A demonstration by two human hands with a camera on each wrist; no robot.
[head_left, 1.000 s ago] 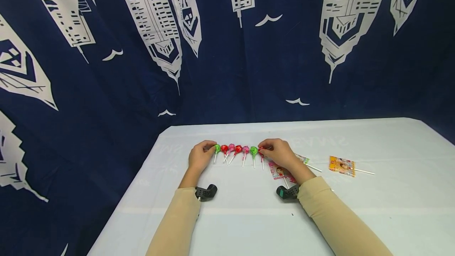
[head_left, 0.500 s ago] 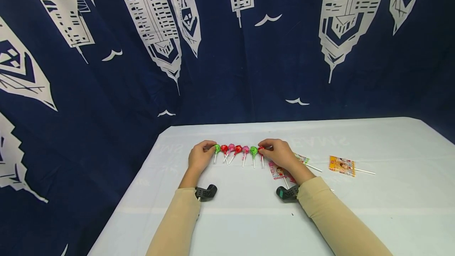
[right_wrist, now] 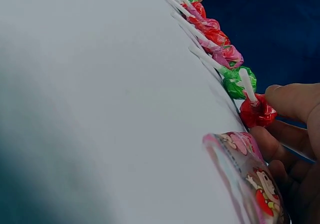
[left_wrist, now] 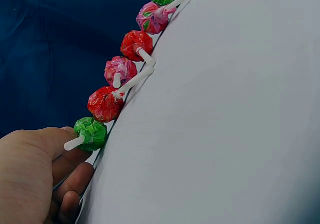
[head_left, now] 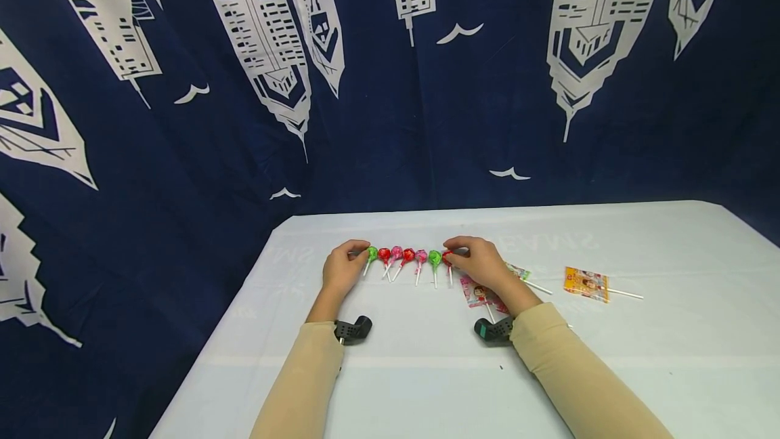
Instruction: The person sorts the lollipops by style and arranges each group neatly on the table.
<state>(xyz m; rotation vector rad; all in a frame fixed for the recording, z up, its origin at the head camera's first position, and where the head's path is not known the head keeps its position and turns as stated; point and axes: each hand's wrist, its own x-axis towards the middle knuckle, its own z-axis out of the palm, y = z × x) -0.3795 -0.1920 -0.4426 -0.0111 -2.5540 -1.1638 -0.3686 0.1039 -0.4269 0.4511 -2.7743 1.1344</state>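
Several wrapped lollipops stand in a row across the table in the head view, heads away from the person and white sticks toward the person. At the row's left end, my left hand pinches a green lollipop by its head, the thumb partly hidden behind it. My right hand holds the red lollipop at the right end between thumb and fingers. Beside it sits another green lollipop. Between the two ends are red and pink lollipops, among them a pink one and a red one.
A pink flat-wrapped lollipop lies under the right wrist, partly covered. Near it is a green-wrapped one, and farther right an orange-wrapped one. The white table ends at a dark blue printed cloth.
The green lollipop in my left hand has tilted slightly, its stick's lower end shifting left. The right hand stays almost in place on the red lollipop.
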